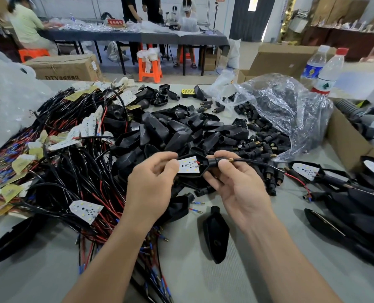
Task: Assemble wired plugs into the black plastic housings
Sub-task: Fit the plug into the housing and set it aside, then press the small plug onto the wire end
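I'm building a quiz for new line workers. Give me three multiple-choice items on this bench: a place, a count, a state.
1. Where are the bottles? A. far right B. near left C. between the hands
2. How many bottles? A. one B. two C. four
3. The left hand: A. lies flat B. grips a housing C. holds a bottle
1 A, they stand far right behind the bag. 2 B, one white cap, one red cap. 3 B, its fingers curl round it.
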{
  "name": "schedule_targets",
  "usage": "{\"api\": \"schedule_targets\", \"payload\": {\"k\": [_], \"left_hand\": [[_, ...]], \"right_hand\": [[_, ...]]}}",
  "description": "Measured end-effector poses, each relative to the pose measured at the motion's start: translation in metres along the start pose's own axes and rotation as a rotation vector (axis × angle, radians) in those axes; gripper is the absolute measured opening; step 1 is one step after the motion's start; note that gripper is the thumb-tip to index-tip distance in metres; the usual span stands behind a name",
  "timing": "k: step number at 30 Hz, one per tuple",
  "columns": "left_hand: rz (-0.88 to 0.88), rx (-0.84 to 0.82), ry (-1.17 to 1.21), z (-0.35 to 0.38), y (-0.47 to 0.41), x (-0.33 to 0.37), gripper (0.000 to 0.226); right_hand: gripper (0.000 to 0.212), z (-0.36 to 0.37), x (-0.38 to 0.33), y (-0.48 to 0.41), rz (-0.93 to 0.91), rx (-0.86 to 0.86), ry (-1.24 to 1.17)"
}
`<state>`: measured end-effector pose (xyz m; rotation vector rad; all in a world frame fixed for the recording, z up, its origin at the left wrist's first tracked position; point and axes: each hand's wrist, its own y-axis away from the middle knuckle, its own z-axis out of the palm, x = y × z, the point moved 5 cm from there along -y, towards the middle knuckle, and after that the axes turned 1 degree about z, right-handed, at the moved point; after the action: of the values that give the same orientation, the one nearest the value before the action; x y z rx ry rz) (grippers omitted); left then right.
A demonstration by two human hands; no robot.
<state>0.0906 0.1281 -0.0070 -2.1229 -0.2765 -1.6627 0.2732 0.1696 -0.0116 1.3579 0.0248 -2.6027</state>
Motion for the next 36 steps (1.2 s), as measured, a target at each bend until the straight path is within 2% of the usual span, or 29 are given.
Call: {"api": "schedule_targets", "payload": {"k": [2,5,7,8,10,12,14,15,16,19,21,23,25,27,30,32,34,36], "left_hand": [[-0.077,-0.082,0.102,0.005,0.000,0.000,0.019],[-0.121,-0.098,0.267,0.004,0.000,0.006,0.028],[-0.162,-0.056,0.348,0.001,0.000,0.006,0.031],[-0.185,-0.029,0.365,-0.001,0.000,0.006,0.030],[-0.206,0.009,0.349,-0.003,0.000,0.003,0.024],[-0.214,0.016,0.345,-0.002,0.002,0.002,0.023],[-0.233,-0.027,0.376,0.002,0.003,0.003,0.023],[-0.260,-0.064,0.411,0.004,0.003,0.003,0.017],[-0.302,-0.100,0.470,0.008,0.004,0.004,0.011],[-0.438,-0.143,0.652,0.017,0.005,0.001,0.026],[-0.433,-0.191,0.728,0.022,0.005,0.003,0.033],[-0.403,-0.265,0.712,0.024,0.004,0.004,0.040],[-0.347,-0.294,0.544,0.020,0.004,0.001,0.032],[-0.280,-0.263,0.391,0.018,0.006,-0.001,0.021],[-0.163,-0.207,0.203,0.026,0.017,0.003,0.017],[-0.029,-0.225,-0.042,0.035,0.027,0.012,0.011],[0.074,-0.319,-0.235,0.045,0.040,0.019,0.016],[0.159,-0.433,-0.388,0.054,0.051,0.022,0.020]], "right_hand": [[0.018,-0.002,-0.002,-0.001,-0.026,0.018,0.028],[0.014,-0.002,-0.009,0.000,-0.070,0.019,0.137],[0.017,-0.001,-0.012,0.003,-0.100,0.049,0.341],[0.027,-0.003,-0.014,0.006,-0.143,0.109,0.507],[0.043,-0.009,-0.024,0.018,-0.357,0.322,0.861],[0.035,-0.003,-0.043,0.042,-0.704,0.481,1.097],[0.015,0.017,-0.052,0.055,-0.974,0.381,1.408],[0.026,0.024,-0.051,0.055,-1.006,0.291,1.591],[0.034,0.027,-0.051,0.053,-0.977,0.211,1.724],[0.028,0.036,-0.060,0.054,-0.874,0.142,1.942],[0.023,0.041,-0.070,0.061,-0.931,0.115,2.013],[0.018,0.037,-0.087,0.068,-0.984,0.194,2.095],[0.022,0.021,-0.110,0.070,-0.928,0.368,2.211],[0.024,-0.013,-0.130,0.067,-0.738,0.528,2.273],[0.018,-0.085,-0.147,0.060,-0.369,0.705,2.126],[0.014,-0.120,-0.148,0.063,-0.217,0.781,2.032],[0.029,-0.135,-0.139,0.069,-0.181,0.829,2.085],[0.038,-0.127,-0.127,0.073,-0.353,0.845,2.116]]}}
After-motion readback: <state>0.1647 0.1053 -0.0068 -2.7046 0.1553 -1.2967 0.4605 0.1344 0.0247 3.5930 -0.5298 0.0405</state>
